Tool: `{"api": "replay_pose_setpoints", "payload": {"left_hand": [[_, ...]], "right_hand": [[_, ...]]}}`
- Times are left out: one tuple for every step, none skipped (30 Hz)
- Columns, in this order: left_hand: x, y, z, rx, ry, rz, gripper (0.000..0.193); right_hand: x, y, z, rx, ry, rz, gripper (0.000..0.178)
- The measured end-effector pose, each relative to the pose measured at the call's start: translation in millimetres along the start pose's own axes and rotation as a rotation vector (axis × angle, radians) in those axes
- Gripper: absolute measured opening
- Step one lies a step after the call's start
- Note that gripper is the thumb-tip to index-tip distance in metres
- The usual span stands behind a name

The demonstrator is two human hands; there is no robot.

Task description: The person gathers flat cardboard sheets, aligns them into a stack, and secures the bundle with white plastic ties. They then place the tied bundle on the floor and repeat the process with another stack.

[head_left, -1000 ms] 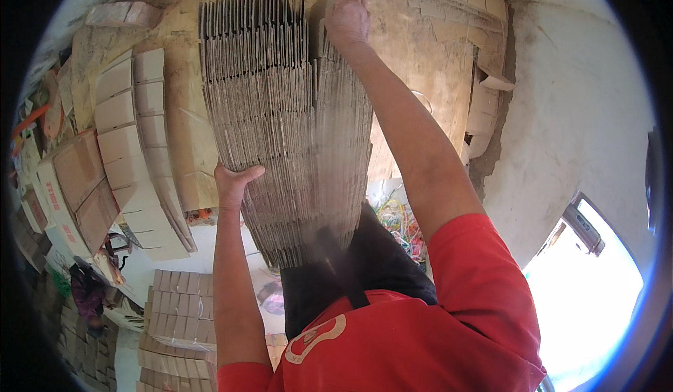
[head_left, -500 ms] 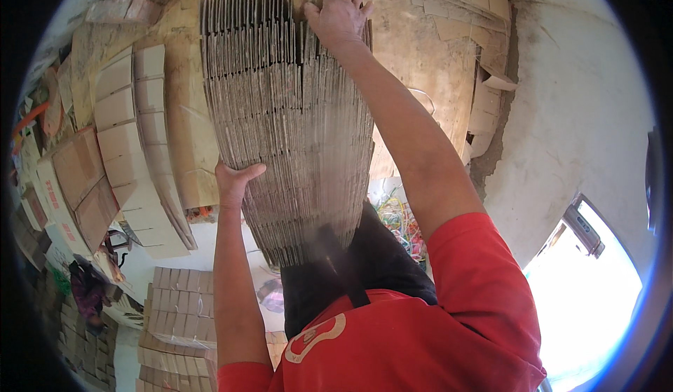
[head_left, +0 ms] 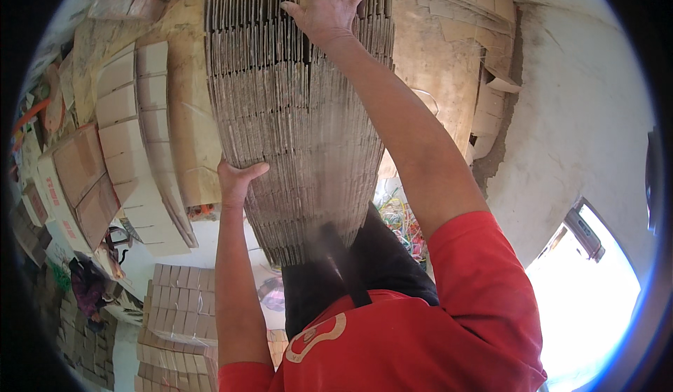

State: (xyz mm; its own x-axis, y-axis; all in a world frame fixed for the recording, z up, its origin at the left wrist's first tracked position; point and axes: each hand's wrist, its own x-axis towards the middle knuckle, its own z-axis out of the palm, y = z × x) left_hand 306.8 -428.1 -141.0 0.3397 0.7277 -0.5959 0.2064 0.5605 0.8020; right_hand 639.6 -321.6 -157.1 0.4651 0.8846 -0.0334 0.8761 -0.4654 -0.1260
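Observation:
A long, tightly packed stack of flat cardboard pieces (head_left: 280, 112) stands on edge on a wooden surface, reaching from its far part back to my lap. A notched gap runs down its far middle. My right hand (head_left: 328, 15) lies across the top of the far end, fingers spread and thumb pointing left; its fingertips are at the upper picture edge. At the left side of the stack, nearer to me, my left hand (head_left: 237, 180) grips the edge, its thumb over the top. The other left fingers are hidden at the side.
Folded cardboard sheets (head_left: 130, 133) and a carton (head_left: 77, 182) lie at left. More cardboard (head_left: 470, 0) lies far right by the wall (head_left: 575, 112). Tied cardboard bundles (head_left: 184, 301) are stacked at lower left, near a person (head_left: 87, 287). Tangled coloured strings (head_left: 399, 224) lie beyond my leg.
My right hand has slid left over the far end, and more of the stack's right part shows. The far end looks wider to the right. My left hand has barely moved.

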Motion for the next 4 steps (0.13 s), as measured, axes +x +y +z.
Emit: {"api": "replay_pose_setpoints", "payload": {"left_hand": [[0.4, -2.2, -1.4, -0.006, -0.012, -0.002, 0.086], [-0.3, -4.3, -3.3, 0.001, -0.009, 0.017, 0.086], [-0.2, -3.7, -2.6, 0.008, -0.010, 0.037, 0.085], [0.3, -2.5, -1.1, 0.015, -0.013, 0.056, 0.085]], "right_hand": [[-0.1, -1.4, 0.5, -0.004, -0.009, 0.008, 0.055], [0.2, -1.6, 4.9, -0.008, 0.035, -0.011, 0.058], [1.1, 3.5, 14.8, -0.016, 0.081, -0.026, 0.060], [2.5, 10.6, 27.8, -0.025, 0.126, -0.041, 0.063]]}}
